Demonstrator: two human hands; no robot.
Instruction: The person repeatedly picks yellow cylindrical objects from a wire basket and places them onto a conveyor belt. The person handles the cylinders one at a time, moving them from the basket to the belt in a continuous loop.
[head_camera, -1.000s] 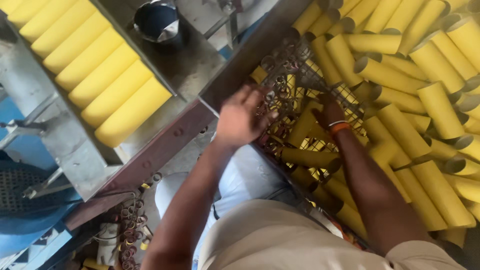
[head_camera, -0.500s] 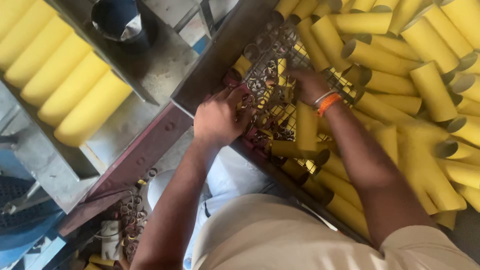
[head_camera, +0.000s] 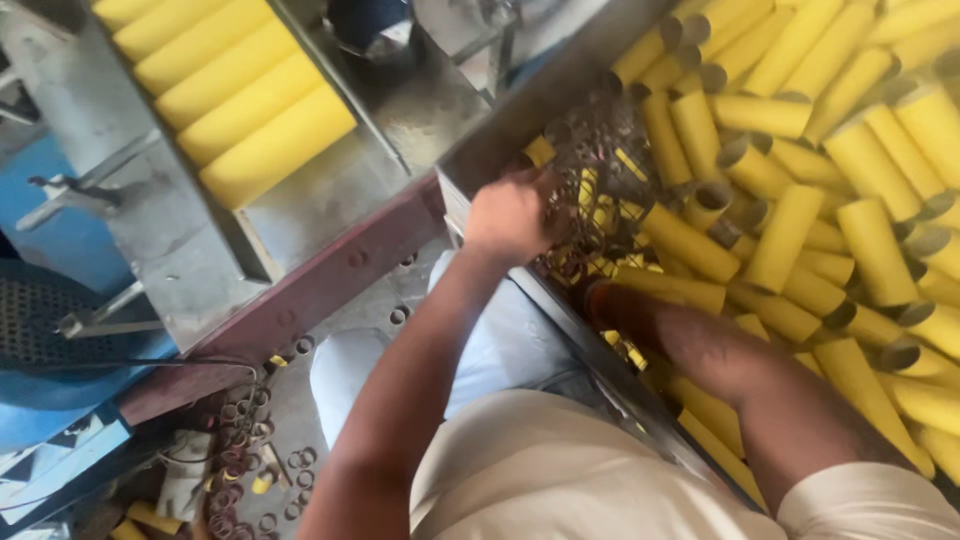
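My left hand (head_camera: 510, 215) is a fist at the near edge of a dark tangle of metal rings (head_camera: 600, 170) and seems to grip it. The tangle lies on a heap of yellow cardboard tubes (head_camera: 780, 235) in a metal bin (head_camera: 520, 110). My right hand (head_camera: 612, 302) is pushed in under the tubes below the tangle. Only its wrist with an orange band shows, and the fingers are hidden. My forearm (head_camera: 740, 370) lies across the heap.
Several yellow tubes (head_camera: 260, 130) lie in a row on a grey metal tray at upper left. A red-brown steel beam (head_camera: 330, 280) runs between tray and bin. Loose metal rings (head_camera: 240, 440) litter the floor at lower left. Blue machine parts (head_camera: 60, 230) stand at left.
My left hand has closed into a fist at the tangle's edge. My right hand has dropped lower and gone under the tubes, out of sight. The camera has shifted right.
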